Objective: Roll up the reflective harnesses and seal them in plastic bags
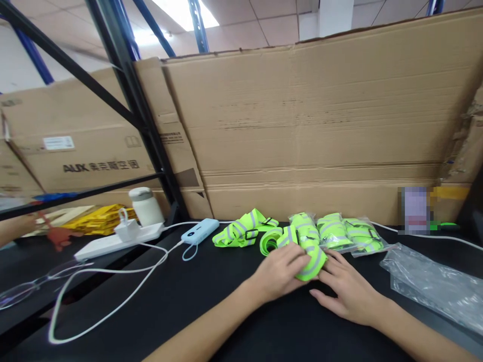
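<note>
A neon-yellow reflective strap bundle (311, 251) lies on the black table (211, 301) in front of me. My left hand (279, 271) grips its left side, fingers curled over it. My right hand (349, 287) presses flat against its right side. Behind it, two more bundles sit in clear bags (332, 232) (364, 235). A loose unfolded strap (241, 230) lies to the left, and a curled loop of strap (269, 240) rests beside my left hand.
Empty clear bags (433, 284) lie at the right. A blue power bank (199, 231), white power strip (116, 240), white cables (113, 281), a white bottle (145, 206) and glasses (33, 284) sit at the left. A cardboard wall (320, 125) stands behind.
</note>
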`<state>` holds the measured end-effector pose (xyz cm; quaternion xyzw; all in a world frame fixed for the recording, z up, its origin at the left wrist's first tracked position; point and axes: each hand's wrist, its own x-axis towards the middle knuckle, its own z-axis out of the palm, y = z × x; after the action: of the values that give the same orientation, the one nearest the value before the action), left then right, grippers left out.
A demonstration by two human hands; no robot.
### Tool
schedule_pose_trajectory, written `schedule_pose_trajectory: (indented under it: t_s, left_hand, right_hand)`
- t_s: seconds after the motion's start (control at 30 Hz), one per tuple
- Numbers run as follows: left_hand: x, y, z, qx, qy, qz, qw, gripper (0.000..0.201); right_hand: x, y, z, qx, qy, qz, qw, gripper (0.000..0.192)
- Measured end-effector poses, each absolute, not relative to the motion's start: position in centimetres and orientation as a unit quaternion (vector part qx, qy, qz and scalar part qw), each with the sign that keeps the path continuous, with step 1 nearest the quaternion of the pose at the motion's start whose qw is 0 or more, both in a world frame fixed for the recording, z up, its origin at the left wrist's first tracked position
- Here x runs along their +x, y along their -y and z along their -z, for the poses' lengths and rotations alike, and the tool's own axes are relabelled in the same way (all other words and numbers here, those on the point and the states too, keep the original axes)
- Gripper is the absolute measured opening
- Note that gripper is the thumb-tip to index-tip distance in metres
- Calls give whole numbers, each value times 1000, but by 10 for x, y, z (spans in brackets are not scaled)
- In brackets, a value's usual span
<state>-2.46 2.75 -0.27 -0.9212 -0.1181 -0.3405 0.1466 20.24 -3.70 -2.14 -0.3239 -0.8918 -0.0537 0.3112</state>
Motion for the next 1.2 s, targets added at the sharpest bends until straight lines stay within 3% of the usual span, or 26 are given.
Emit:
schedule_pose_trajectory:
  t_s: [0.1,0.2,0.33,0.43,0.5,0.6,0.7,0.9,1.03,1.1,1.2]
  left_hand:
    - [-7,-11,4,-934,104,326,99,28]
    - [-10,-10,-3,-928,132,340,74,42]
    - [-24,-18,-12,-937,153,314,2,89]
    - [-28,-22,-13,-951,153,265,-38,116]
    - [-28,-23,-10,-957,153,241,-59,121]
    - [-27,-24,-5,-956,163,229,-80,115]
    - [-28,-25,-6,-948,185,255,-55,99]
    - [-35,-32,-17,-908,279,312,6,59]
    - [-43,-45,-16,-858,392,319,-91,28]
    - [-46,-51,-14,-823,424,347,-147,37]
    - [-47,-56,-16,-753,404,456,-249,38]
  right_hand:
    - [208,32,26,-350,868,78,344,35]
    - [214,27,28,-405,822,94,388,20]
    - [215,28,23,-427,777,117,448,19]
    - [212,32,18,-383,813,126,421,23]
    - [211,33,17,-354,850,108,375,25]
    - [212,32,19,-346,880,78,316,35]
    - [214,29,22,-375,862,72,334,48]
    - [218,26,25,-467,740,-35,483,14]
    - [222,21,30,-514,687,-72,509,35]
    - [223,19,33,-524,677,-83,510,52]
    - [224,19,34,-496,693,-92,515,61]
